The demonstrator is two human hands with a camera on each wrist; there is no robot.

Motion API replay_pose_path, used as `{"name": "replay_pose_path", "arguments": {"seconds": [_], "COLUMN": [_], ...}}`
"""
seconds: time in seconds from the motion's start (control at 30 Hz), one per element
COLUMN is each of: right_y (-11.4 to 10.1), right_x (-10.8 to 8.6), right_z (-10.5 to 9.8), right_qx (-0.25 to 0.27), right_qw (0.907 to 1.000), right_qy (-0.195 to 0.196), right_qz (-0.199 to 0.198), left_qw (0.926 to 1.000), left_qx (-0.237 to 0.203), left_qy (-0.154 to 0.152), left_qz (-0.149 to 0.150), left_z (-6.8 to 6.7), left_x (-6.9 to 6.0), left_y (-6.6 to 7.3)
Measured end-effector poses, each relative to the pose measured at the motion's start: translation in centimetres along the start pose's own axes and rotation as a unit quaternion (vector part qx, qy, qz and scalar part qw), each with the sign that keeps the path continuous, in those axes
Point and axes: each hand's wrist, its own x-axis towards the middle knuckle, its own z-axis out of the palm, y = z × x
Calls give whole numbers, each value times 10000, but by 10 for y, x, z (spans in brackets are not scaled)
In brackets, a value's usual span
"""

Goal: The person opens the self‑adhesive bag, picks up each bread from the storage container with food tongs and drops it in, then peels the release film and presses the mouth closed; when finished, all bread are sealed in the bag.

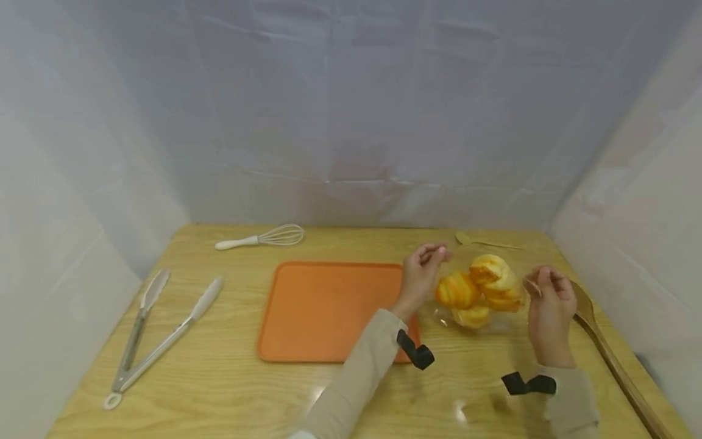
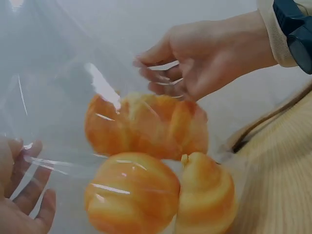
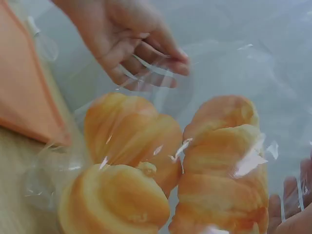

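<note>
Several golden bread rolls sit inside a clear plastic bag (image 2: 103,87), to the right of the orange tray. One is a long, ridged loaf (image 2: 146,127); a round roll (image 2: 130,192) and a swirled roll (image 2: 204,195) lie against it. My left hand (image 1: 421,275) pinches the bag's film on the left side, thumb against fingers. On the other side my right hand (image 1: 553,308) pinches the film too. The bag is spread between both hands, with the bread below and between them. Glare on the film partly blurs its edges.
An orange tray (image 1: 334,311) lies mid-table beside my left forearm. Opened tongs (image 1: 159,350) rest at the left, and a white whisk (image 1: 260,236) at the back. A small spoon (image 1: 485,241) lies behind the bread. Along the right edge runs a long wooden spoon (image 1: 609,353).
</note>
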Motion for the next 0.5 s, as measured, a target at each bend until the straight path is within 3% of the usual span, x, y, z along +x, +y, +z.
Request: {"name": "replay_pose_path", "arguments": {"seconds": [0.1, 0.2, 0.3, 0.4, 0.5], "right_y": [-10, -17, -15, -9, -5], "right_x": [3, 6, 7, 5, 4], "right_z": [5, 5, 1, -5, -7], "right_qx": [920, 1150, 420, -358, -685], "right_qw": [9955, 9924, 9991, 9990, 9973], "right_qy": [-63, -246, -72, 90, -248], "right_qz": [-214, -352, -43, 264, 29], "left_qw": [9998, 9995, 9996, 9994, 9990], "left_qx": [-80, -159, -115, -53, -21], "left_qy": [10, -101, -225, -318, -439], "left_qz": [202, 246, 96, -113, -101], "left_z": [1, 2, 3, 2, 3], "left_x": [2, 0, -3, -6, -7], "left_y": [7, 15, 10, 0, -1]}}
